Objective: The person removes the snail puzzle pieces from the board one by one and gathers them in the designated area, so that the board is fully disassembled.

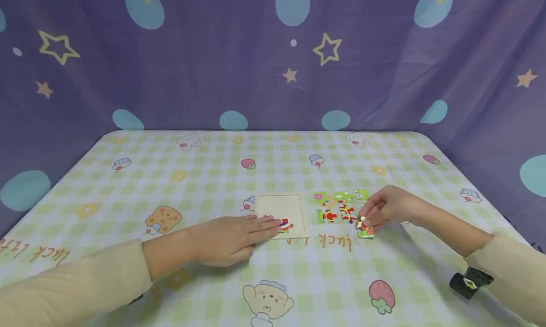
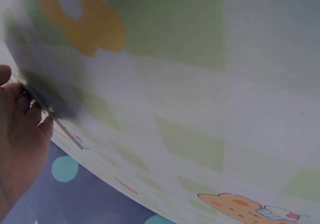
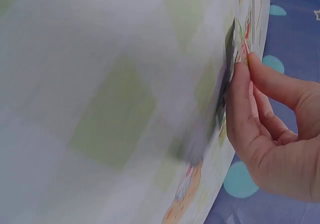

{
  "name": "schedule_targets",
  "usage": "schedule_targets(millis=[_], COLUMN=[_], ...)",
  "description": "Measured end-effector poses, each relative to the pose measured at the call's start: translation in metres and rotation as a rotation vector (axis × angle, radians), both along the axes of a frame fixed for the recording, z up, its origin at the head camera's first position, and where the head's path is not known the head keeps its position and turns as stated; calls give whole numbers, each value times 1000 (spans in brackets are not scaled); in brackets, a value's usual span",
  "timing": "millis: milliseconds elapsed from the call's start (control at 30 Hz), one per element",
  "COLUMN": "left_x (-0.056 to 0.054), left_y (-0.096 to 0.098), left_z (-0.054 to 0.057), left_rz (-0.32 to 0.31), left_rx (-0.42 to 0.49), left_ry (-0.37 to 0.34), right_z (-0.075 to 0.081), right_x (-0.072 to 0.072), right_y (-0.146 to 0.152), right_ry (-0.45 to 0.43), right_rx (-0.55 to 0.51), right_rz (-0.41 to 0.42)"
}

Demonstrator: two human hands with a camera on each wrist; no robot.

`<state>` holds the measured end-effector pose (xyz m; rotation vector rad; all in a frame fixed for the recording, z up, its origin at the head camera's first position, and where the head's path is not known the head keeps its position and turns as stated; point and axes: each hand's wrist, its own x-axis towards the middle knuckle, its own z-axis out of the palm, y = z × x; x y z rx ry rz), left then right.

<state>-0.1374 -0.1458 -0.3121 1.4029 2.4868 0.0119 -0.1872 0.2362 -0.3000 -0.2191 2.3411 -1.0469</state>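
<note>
My left hand [image 1: 232, 239] lies on the left part of a pale square puzzle tray [image 1: 279, 204], fingers stretched out. Beside its fingertips, in the tray, a puzzle piece with red and blue print [image 1: 286, 225] is partly covered. In the left wrist view the left hand [image 2: 25, 139] is seen at the tray's thin edge. My right hand [image 1: 390, 207] pinches a puzzle piece [image 1: 365, 231] with a red mushroom print between thumb and forefinger, right of the tray. The right wrist view shows the right hand [image 3: 280, 129] with the piece standing tilted at its fingertips.
Between the tray and my right hand lie several loose puzzle pieces [image 1: 330, 216] in green, red and yellow, close together. A checked tablecloth [image 1: 204, 175] with printed cartoons covers the table. Behind it hangs a purple curtain [image 1: 247, 57].
</note>
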Motion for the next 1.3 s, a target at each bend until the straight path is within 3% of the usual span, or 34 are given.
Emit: schedule_targets(millis=[300, 1067, 1300], left_x=[-1, 0, 0], left_y=[0, 0, -1], left_z=[0, 1, 1], left_rz=[-2, 0, -26], left_rx=[0, -4, 19], left_ry=[-4, 4, 23], right_z=[0, -2, 1], right_x=[4, 10, 10], right_y=[17, 19, 18], right_ry=[136, 265, 302], right_rx=[113, 179, 206], right_rz=[54, 57, 59])
